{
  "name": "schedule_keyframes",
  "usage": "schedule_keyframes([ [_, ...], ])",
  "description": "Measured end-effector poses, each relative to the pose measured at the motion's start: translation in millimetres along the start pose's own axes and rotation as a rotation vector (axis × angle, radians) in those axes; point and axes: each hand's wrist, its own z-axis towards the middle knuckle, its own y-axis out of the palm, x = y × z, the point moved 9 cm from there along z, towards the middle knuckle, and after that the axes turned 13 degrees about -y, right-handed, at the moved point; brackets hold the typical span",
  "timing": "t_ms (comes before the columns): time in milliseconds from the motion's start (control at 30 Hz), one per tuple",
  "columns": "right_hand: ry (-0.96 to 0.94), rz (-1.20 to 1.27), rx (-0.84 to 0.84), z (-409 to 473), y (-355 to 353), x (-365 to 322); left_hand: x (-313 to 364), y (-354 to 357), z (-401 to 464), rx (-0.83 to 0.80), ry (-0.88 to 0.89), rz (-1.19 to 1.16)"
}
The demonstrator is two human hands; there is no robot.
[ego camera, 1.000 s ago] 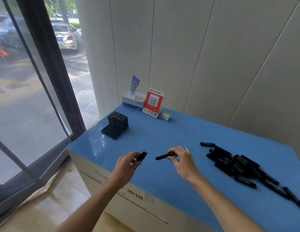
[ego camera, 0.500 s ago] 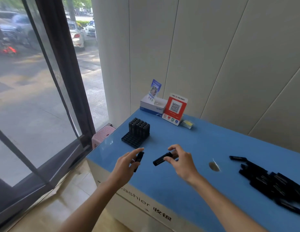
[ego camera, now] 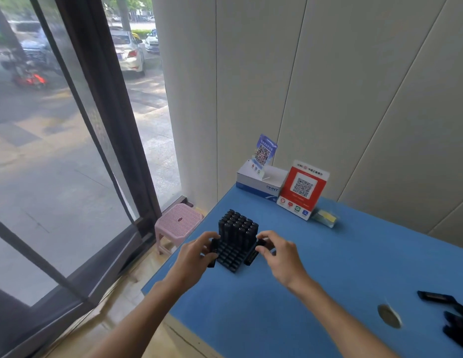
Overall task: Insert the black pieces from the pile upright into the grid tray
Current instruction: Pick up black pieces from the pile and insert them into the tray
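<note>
The grid tray [ego camera: 231, 257] sits on the blue bench [ego camera: 315, 267] near its left corner, and everything else is placed from it. Its far rows are filled with upright black pieces [ego camera: 238, 228] standing packed together; the near rows show open cells.

The left hand [ego camera: 196, 257] is at the tray's left edge, fingers curled round a black piece [ego camera: 213, 253] held roughly upright, just beside the tray's rim. The right hand [ego camera: 279, 254] is at the tray's right edge, thumb and fingers pinching a second black piece [ego camera: 251, 255] that tilts slightly, its lower end down by the tray's near right corner. Whether either piece has entered a cell cannot be told.

Far right of the tray, at the picture's edge, lies part of the pile [ego camera: 450, 313] of loose black pieces, flat on the bench. Between tray and pile is a round grey mark [ego camera: 389, 316] in the bench surface.

Behind the tray, against the wall, stand a white and blue box [ego camera: 261, 183], a red QR sign [ego camera: 302, 193] and a small yellow packet [ego camera: 324, 218]. Left of the tray, below the bench, is a pink stool [ego camera: 178, 223] by the window.
</note>
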Motion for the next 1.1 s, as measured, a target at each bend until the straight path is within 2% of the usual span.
schedule_keyframes([
  [400,0.089,-0.121,0.102,24,20,25,6,21,66,-0.078,0.145,0.016],
  [667,0.160,-0.213,0.230,32,30,18,16,30,96,-0.189,0.324,0.071],
  [933,0.242,-0.433,0.264,27,45,1,15,31,107,-0.246,0.471,0.097],
  [1100,0.302,-0.462,0.345,26,52,-9,11,31,107,-0.258,0.544,0.091],
])
